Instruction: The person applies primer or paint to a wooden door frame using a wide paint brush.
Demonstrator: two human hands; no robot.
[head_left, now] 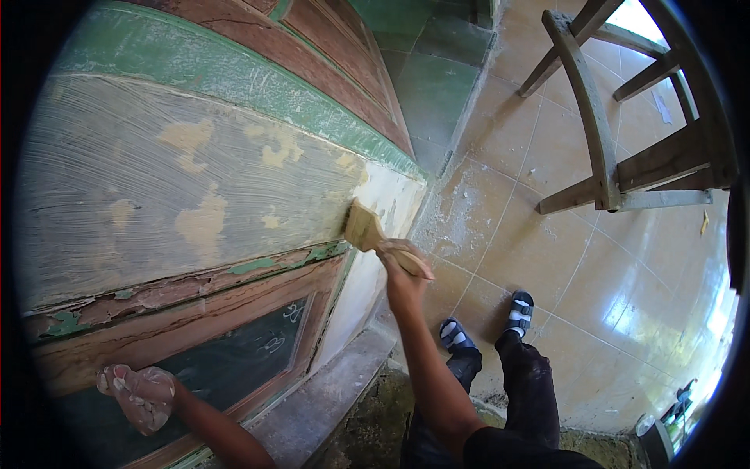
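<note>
My right hand [404,262] is wrapped round the wooden handle of a wide, flat paintbrush [364,226]. Its bristles touch the right end of a grey, streaky wall panel [258,184] with pale yellowish patches, close to the whitish corner [387,194]. Lower left, my left hand [142,397], dusted white, is curled closed in front of the wooden window frame [180,334] and its dark glass pane [234,356]. Whether anything is inside those fingers is hidden.
A wooden chair or stool frame [590,117] stands at the upper right on tan floor tiles [547,258]. White flakes and dust lie along the wall's foot. Green-painted trim [234,98] runs above the panel. A grey ledge [320,395] juts out below the window, left of my sandalled feet.
</note>
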